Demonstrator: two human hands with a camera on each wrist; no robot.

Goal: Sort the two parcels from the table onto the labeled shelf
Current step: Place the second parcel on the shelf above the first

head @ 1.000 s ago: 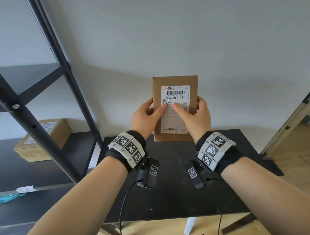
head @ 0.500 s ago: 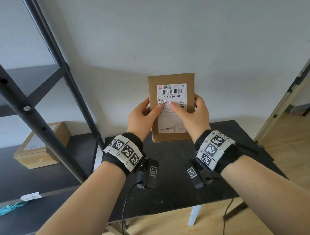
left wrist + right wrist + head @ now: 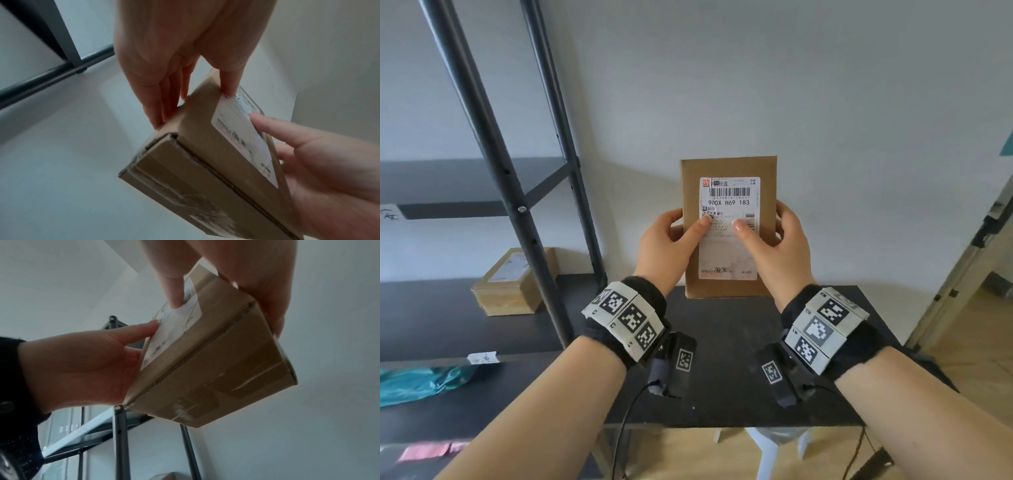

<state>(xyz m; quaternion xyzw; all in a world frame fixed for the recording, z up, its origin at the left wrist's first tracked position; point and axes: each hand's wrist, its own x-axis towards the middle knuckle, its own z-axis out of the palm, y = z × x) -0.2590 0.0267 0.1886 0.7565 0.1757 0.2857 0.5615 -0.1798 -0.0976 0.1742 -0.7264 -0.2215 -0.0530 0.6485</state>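
Observation:
I hold a flat brown cardboard parcel (image 3: 729, 168) upright in front of me, above the black table (image 3: 722, 394). Its white shipping label (image 3: 729, 246) faces me. My left hand (image 3: 671, 246) grips the parcel's left edge, thumb on the label, fingers behind. My right hand (image 3: 780, 250) grips the right edge the same way. The wrist views show the parcel (image 3: 205, 170) (image 3: 216, 369) from below, taped along its bottom, pinched by my left hand (image 3: 174, 81) and my right hand (image 3: 236, 280). A second brown parcel (image 3: 513, 284) lies on the dark shelf (image 3: 424, 318) at left.
The shelf unit's dark metal posts (image 3: 493, 154) stand between me and the shelved parcel. A small paper tag (image 3: 482, 358) hangs on the shelf's front edge, another tag (image 3: 390, 212) on the board above. A teal bag (image 3: 417, 380) lies lower left. A doorway (image 3: 979, 257) is at right.
The view has swung left and a little closer to the shelf. The parcel stays upright in both hands, with the same grip.

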